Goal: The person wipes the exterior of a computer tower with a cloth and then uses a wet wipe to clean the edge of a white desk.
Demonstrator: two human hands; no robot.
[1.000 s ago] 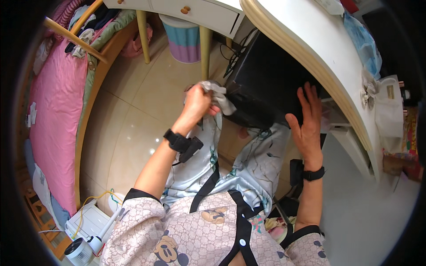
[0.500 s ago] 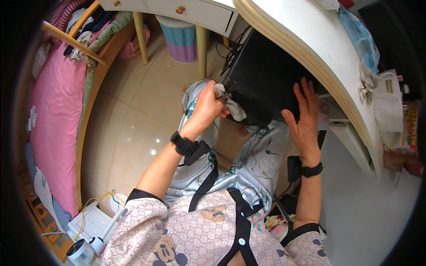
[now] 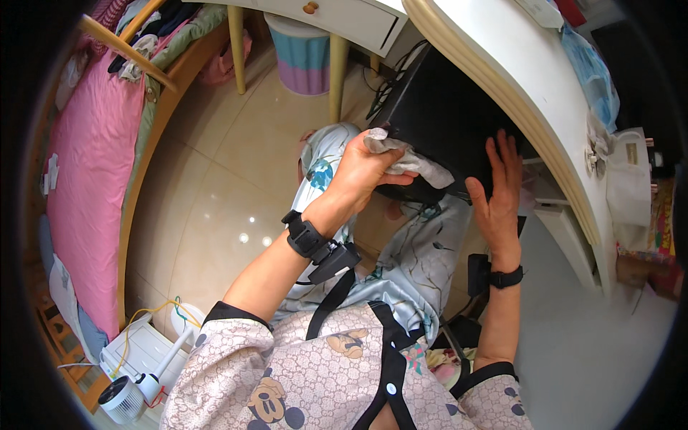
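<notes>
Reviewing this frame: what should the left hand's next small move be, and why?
Probably a short, light stroke of the cloth along the black box's near edge: the left hand has the cloth in its grip right at that edge, and the right hand, spread open at the box's right side, seems placed to steady it.

From the wearer's head, the fisheye camera looks steeply down, close above the patterned shirt (image 3: 308, 373), past the left hand (image 3: 364, 170) and right hand (image 3: 502, 201) to the tiled floor (image 3: 215, 186), bending the wooden bed frame (image 3: 163, 111) near its dark rim.
</notes>
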